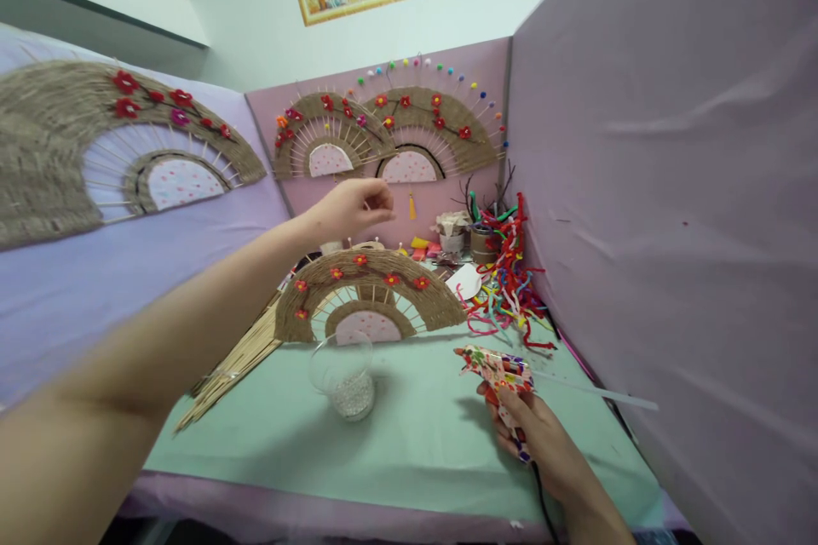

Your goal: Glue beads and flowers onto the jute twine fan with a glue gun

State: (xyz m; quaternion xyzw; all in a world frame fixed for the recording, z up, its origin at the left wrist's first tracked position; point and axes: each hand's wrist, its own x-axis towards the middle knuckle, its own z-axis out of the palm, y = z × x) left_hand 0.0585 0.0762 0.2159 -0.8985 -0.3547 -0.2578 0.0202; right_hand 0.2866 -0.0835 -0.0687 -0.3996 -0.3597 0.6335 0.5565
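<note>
My left hand (354, 206) reaches far forward above a jute fan (371, 294) that stands on the green table (409, 443). Its fingertips are pinched together; what they hold is too small to make out. The fan bears red flowers and thin sticks tipped with beads. My right hand (533, 434) rests on the table at the front right, wrapped round the grip of a patterned glue gun (498, 370) whose nozzle points left. A glue stick juts out behind the gun toward the right.
A clear plastic cup (342, 375) with small white beads stands before the fan. Bamboo sticks (233, 375) lie at the left. Coloured pipe cleaners (508, 277) and small pots (482, 243) fill the back right corner. Finished fans (425, 123) hang on the pink partition walls.
</note>
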